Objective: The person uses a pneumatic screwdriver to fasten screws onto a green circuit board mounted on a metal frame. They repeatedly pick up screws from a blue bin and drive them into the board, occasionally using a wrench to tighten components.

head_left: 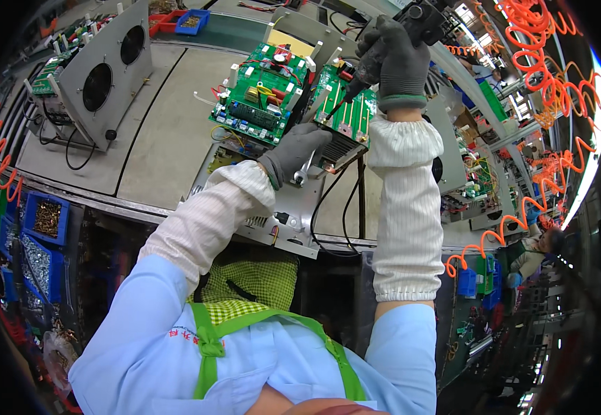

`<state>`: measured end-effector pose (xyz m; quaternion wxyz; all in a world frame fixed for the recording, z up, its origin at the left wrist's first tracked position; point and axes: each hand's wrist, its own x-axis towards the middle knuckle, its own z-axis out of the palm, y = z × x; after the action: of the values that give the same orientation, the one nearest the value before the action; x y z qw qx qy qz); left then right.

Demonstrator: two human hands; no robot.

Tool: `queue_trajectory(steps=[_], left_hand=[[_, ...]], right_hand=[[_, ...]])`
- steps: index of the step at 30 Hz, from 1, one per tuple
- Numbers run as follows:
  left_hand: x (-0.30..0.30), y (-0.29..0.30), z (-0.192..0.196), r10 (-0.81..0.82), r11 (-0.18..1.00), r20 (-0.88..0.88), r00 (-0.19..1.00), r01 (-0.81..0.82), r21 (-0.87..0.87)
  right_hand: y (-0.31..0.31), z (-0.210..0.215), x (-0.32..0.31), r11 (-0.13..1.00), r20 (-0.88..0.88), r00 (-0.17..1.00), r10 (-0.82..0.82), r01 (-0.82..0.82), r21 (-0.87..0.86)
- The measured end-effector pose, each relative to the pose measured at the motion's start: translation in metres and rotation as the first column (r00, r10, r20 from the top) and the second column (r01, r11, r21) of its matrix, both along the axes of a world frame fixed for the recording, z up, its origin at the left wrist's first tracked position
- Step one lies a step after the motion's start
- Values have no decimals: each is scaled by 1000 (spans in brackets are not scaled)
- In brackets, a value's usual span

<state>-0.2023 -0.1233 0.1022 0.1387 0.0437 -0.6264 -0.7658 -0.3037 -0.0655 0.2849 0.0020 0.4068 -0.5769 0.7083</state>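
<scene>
- Counter of flat pale grey [165, 135] runs beneath everything, spreading leftward from the large green circuit board [250, 76], which is crowded with components and white posts.
- Just right of that large board sits the narrower green circuit board with pale strips [362, 114], mounted over a dark finned metal heatsink [342, 151].
- Step in hand, judging by the pose, is driving a fastener on the narrower board; the next move probably calls for a steady, seated driver tip, then a clean lift away from neighbouring parts.
- Right fingers [373, 45], gloved in dark grey and upper right of the large board, are wrapped closed about the black hand-held driver [364, 72]; the narrower board lies below them, under its slanting shaft.
- Left fingers [318, 136], gloved likewise, curl beside the narrower board's near left corner, below right of the large board; whether they grip anything I cannot tell.
- Just below them shows a small silvery wrench-shaped metal piece [304, 170].
</scene>
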Motion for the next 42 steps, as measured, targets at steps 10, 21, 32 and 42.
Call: queue_trajectory(steps=[10,21,32,42], left_hand=[[-1,-2,1,-14,1000,-25,1000,14,12],[-7,14,14,-201,512,-239,950,310,801],[-11,15,-6,-100,833,25,995,70,549],[-10,17,-13,-127,599,-145,981,192,777]], right_hand=[[-3,1,5,1000,31,999,17,-16,-27],[17,23,-15,945,36,944,327,-328,12],[30,23,-9,861,70,872,485,-462,-215],[32,20,-3,848,86,848,524,-509,-146]])
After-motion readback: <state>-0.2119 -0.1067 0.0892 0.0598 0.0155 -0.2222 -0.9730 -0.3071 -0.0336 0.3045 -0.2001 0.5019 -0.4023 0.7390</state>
